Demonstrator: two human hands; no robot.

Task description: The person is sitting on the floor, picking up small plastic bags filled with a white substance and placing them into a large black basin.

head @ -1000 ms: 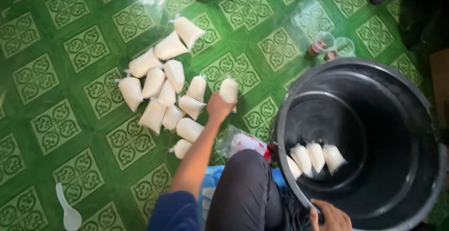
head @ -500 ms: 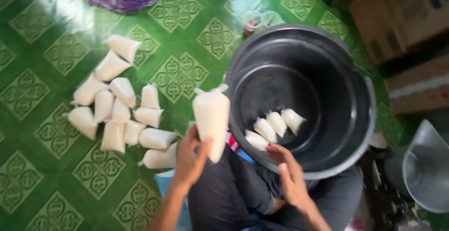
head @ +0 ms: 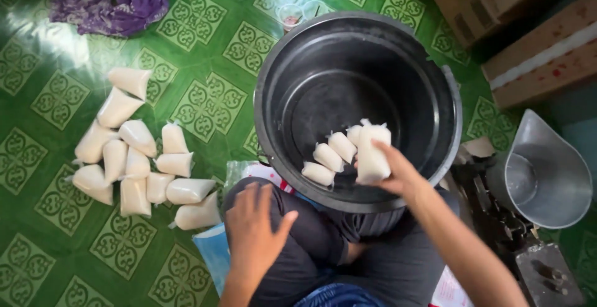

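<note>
My right hand (head: 398, 173) grips a filled white plastic bag (head: 372, 151) and holds it inside the large black bucket (head: 429, 64), beside three like bags (head: 329, 158) lying on the bucket's bottom. My left hand (head: 255, 232) hovers with fingers spread above my knee, holding nothing. Several more white bags (head: 140, 158) lie in a loose heap on the green patterned floor to my left.
A purple cloth (head: 118, 5) lies at the top left. Clear plastic cups (head: 292, 14) stand behind the bucket. A metal scoop pan on a scale (head: 541, 170) sits at the right, with cardboard boxes (head: 535, 39) behind it. A blue bag (head: 214, 251) lies by my leg.
The bag went from my left hand to my right, which lowered it into the bucket beside the others. My left hand drew back over my knee, and my view shifted right.
</note>
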